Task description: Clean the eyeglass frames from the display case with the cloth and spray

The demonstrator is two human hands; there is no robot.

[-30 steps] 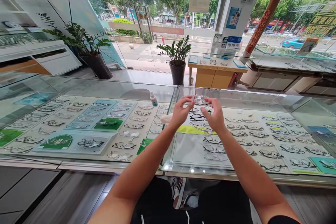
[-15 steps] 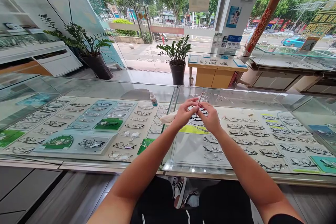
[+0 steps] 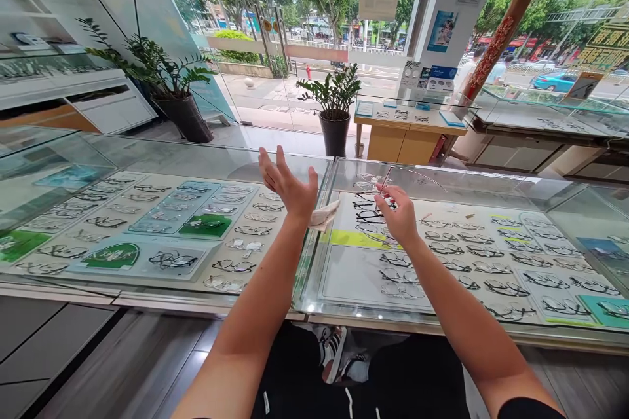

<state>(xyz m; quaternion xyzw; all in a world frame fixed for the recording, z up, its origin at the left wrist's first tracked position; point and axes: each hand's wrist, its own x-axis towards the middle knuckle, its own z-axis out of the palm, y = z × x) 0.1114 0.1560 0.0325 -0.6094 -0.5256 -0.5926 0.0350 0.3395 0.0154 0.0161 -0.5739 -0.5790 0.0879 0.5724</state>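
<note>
Raised over the left glass case, my left hand (image 3: 289, 188) is open, fingers spread, with nothing visible in it. My right hand (image 3: 400, 213) pinches a thin-framed pair of glasses (image 3: 386, 178) above the right case; its long slim temples stick up and out to the right. The fingers cover part of the frame. Between the hands, a crumpled whitish cloth (image 3: 324, 215) lies on the glass top near the seam of the two cases.
Several rows of glasses fill the left display case (image 3: 196, 154) and the right display case (image 3: 339, 275) under glass. Across the floor stand a potted plant (image 3: 335, 134), another potted plant (image 3: 184, 119) and a wooden display table (image 3: 410, 144). Shop windows lie behind.
My left hand has let go of the glasses and swung left, opening its fingers. The small bottle on the left case is now hidden behind it. My right hand still holds the glasses, slightly farther right.
</note>
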